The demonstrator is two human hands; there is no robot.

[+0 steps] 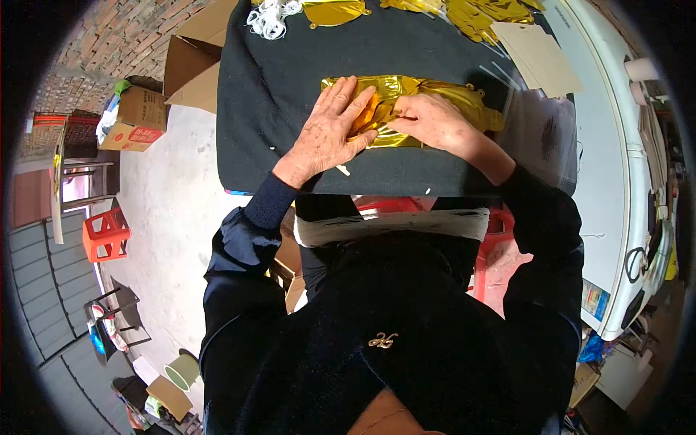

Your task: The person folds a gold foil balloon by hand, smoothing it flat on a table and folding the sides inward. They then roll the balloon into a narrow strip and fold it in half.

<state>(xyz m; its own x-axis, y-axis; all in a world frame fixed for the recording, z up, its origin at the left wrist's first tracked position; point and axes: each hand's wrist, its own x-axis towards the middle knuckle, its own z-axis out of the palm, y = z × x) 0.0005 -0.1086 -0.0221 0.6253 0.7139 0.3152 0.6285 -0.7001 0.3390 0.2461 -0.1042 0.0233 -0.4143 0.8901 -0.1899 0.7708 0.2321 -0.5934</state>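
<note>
A shiny gold foil piece (391,85) lies on the black-covered table (268,145) in front of me, creased and reflecting light. My left hand (332,130) rests on its left part, palm down with the fingers spread. Over the middle of the foil, my right hand (433,122) pinches a bit of it between thumb and index finger. An orange-gold fold shows between the two hands. The foil's right part (482,112) extends past my right hand, with small tabs at its edge.
White string (272,18) and more gold foil (337,11) lie at the table's far edge. Beige card sheets (536,54) and clear plastic (540,138) are on the right. Cardboard boxes (138,112) and a red stool (106,233) stand left on the floor.
</note>
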